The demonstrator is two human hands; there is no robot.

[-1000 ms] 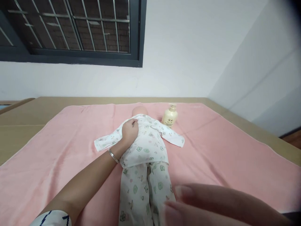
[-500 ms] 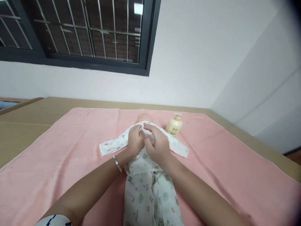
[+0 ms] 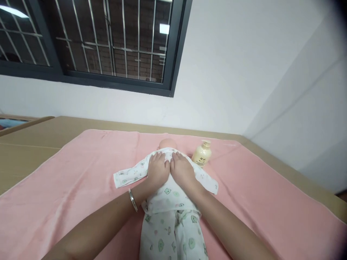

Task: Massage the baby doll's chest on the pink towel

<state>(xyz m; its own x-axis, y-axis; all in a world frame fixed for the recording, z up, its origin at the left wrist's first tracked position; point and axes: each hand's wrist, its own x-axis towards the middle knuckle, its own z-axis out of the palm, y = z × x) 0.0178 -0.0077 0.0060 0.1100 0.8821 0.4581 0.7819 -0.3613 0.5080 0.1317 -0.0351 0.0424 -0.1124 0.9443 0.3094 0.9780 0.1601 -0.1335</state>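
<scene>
A baby doll (image 3: 168, 195) in a white printed top and trousers lies stretched out with its arms spread to the sides. Only the smooth crown of its head (image 3: 167, 143) shows beyond the collar. My left hand (image 3: 158, 168), with a silver bangle at the wrist, rests flat on the left half of the upper torso. On the right half lies my right hand (image 3: 181, 168), also flat, its thumb close beside the left thumb. Both hands touch the cloth and grasp nothing. The doll's hands are not visible past the sleeve ends.
A pale yellow pump bottle (image 3: 202, 154) stands just beyond the doll's right-side sleeve. Beneath everything a pink blanket (image 3: 89, 173) covers a tan surface (image 3: 32, 135). White walls (image 3: 222, 72) and a barred window (image 3: 114, 39) rise behind.
My right hand has come down from a raised, curved pose to lie flat on the doll's upper torso. My left hand has flattened beside it. The view has tilted slightly upward.
</scene>
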